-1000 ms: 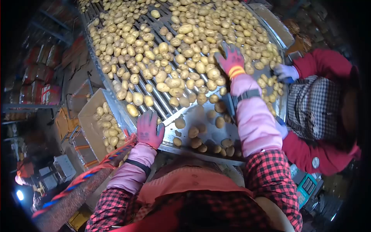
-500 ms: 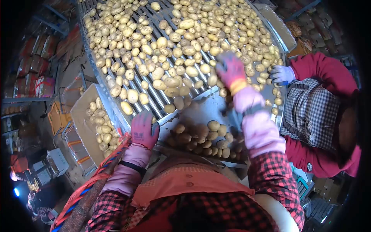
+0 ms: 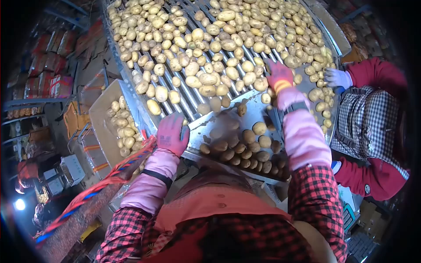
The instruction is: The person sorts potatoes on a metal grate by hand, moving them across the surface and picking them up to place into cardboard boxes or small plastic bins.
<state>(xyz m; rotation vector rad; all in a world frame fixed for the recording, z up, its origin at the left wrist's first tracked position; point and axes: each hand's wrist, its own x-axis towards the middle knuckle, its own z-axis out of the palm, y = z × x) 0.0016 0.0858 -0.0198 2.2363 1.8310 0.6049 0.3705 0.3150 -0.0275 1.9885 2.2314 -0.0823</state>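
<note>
My left hand (image 3: 172,133), in a pink-red glove, rests at the front left corner of the roller sorting table (image 3: 173,115), fingers stretched out and thumb apart; I see nothing in it. My right hand (image 3: 278,75), in a similar glove with an orange cuff, reaches over the rollers with fingers extended. Potatoes (image 3: 208,79) lie close to its left, others to its right, and none shows in its grasp. Below it, a sloping metal chute (image 3: 199,135) carries several brownish potatoes (image 3: 256,147), gathered toward its near edge; a few are motion-blurred.
At the right, a person in maroon sleeves and a checkered apron (image 3: 362,125) has a gloved hand (image 3: 337,78) beside the potatoes. A cardboard box (image 3: 101,111) of potatoes stands to the left. A red-and-blue rope wraps a bar (image 3: 94,197) near my left arm.
The view has shifted, so the table sits higher and further right. My right hand has come slightly nearer over the rollers. Potatoes have tumbled down the chute. My left hand stays at the corner.
</note>
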